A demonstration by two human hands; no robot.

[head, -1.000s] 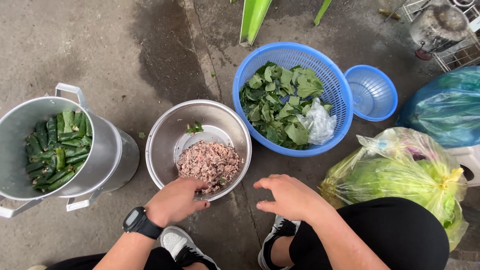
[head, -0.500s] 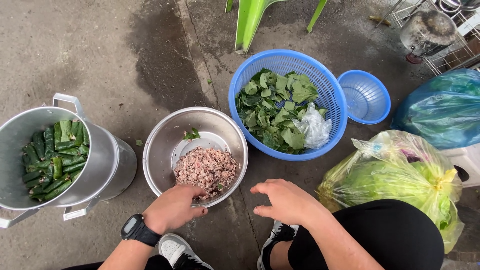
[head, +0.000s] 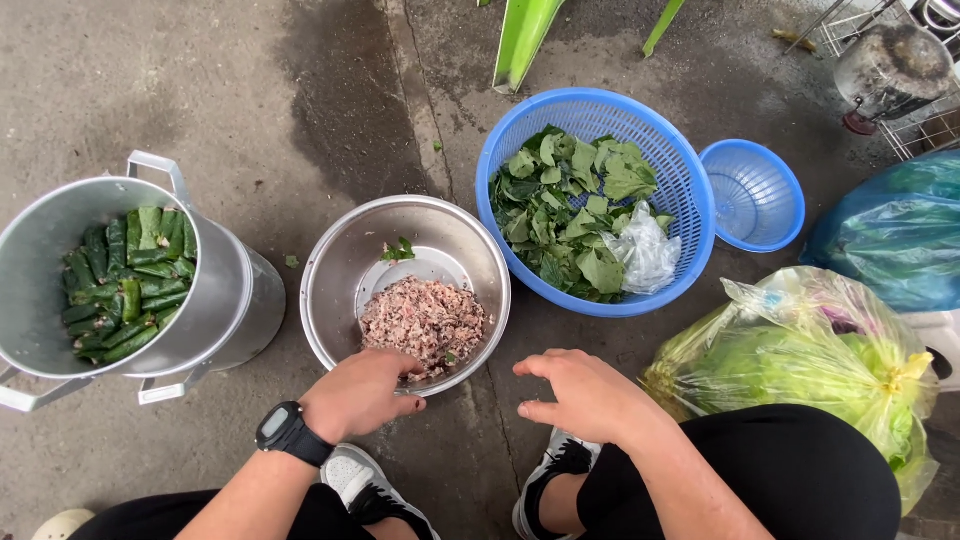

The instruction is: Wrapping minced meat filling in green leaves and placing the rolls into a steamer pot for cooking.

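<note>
Layout about the hands, ground level.
Minced filling (head: pixel 424 322) in bowl (head: pixel 340 260) beyond left-hand fingers (head: pixel 405 375); pot (head: pixel 215 300) further left; leaf basket (head: pixel 690 215) beyond right-hand fingers (head: pixel 540 368).

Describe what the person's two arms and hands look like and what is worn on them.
Both forearms are bare, with no sleeves showing. The left hand wears no glove or ring that can be seen; on its wrist sits a black digital wristwatch with a rectangular grey face and a black strap. The right hand is also ungloved, and its wrist carries nothing.
</note>
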